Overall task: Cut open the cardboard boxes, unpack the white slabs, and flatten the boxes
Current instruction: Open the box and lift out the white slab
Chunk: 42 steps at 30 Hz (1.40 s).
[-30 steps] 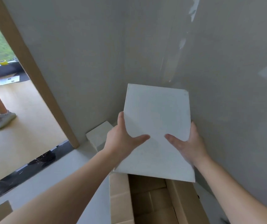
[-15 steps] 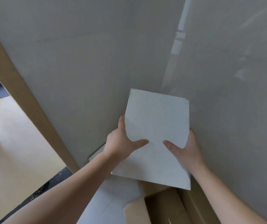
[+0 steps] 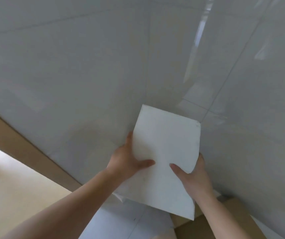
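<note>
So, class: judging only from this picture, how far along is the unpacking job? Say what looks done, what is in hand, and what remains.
Done: the cardboard box at the lower right is already open. In hand: the left hand and right hand grip one white slab, raised above the box near the tiled wall. Left: setting this slab down and flattening the box, which still stands. Whether more slabs remain inside cannot be seen.
</note>
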Available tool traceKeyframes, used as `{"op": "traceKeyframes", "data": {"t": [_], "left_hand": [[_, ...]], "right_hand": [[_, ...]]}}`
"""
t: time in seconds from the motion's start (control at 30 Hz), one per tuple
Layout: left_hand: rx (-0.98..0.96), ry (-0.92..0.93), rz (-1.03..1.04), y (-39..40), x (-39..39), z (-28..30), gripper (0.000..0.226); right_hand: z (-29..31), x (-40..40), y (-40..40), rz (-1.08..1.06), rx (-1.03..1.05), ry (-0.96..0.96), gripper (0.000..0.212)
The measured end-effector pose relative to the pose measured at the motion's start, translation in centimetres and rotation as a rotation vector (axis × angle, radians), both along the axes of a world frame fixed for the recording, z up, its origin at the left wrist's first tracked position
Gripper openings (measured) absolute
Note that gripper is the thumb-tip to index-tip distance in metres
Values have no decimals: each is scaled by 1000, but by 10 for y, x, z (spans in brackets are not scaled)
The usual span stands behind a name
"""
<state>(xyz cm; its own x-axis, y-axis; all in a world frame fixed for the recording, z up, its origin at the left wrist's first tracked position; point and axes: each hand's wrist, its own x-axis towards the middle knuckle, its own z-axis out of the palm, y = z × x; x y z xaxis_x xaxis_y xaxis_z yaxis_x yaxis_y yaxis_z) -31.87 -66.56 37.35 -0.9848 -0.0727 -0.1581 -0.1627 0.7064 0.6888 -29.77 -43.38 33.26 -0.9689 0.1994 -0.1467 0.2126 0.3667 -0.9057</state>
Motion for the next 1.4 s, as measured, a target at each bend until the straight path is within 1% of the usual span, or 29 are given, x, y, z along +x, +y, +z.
{"op": "traceKeyframes", "data": {"t": [0.13,0.3,0.4,0.53,0.7,0.83,0.9,1.0,1.1,1.17,1.2,1.27,1.3,1.33,1.37,1.4], "left_hand": [[-47,-38,-12,-15,-30,-60,118],[-55,-130,-28,-49,-57,-147,121],[-91,-113,-74,-73,-77,-210,119],[-109,-83,-95,-101,-97,-310,115],[-139,-65,-66,-137,-122,-432,120],[-141,-36,-75,-162,-135,-499,116],[-123,-28,-96,-170,-143,-524,111],[-88,-34,-142,-175,-155,-552,108],[-12,-70,-184,-184,-165,-571,110],[6,-110,-209,-189,-172,-578,113],[-20,-128,-194,-191,-175,-581,111],[-151,-132,-119,-188,-176,-588,100],[-225,-102,-88,-186,-171,-591,92],[-268,-39,-43,-183,-160,-595,83],[-281,67,26,-180,-145,-598,71],[-275,202,112,-178,-126,-600,60]], "right_hand": [[-64,-26,-16,-25,-22,-53,77],[-150,-45,-48,-48,0,-121,76],[-214,-55,-75,-84,-28,-138,75],[-317,-71,-106,-113,-44,-123,71],[-436,-98,-140,-77,-44,-108,65],[-505,-117,-160,-56,-45,-97,70],[-534,-122,-168,-74,-70,-113,78],[-567,-123,-174,-86,-116,-160,90],[-578,-123,-178,-96,-103,-176,82],[-576,-124,-180,-119,-122,-210,77],[-573,-125,-183,-125,-158,-255,79],[-568,-127,-185,-110,-246,-373,81],[-566,-130,-183,-74,-241,-417,81],[-564,-134,-180,-28,-190,-436,85],[-563,-141,-176,19,-106,-410,94],[-562,-150,-172,55,-11,-341,107]]}}
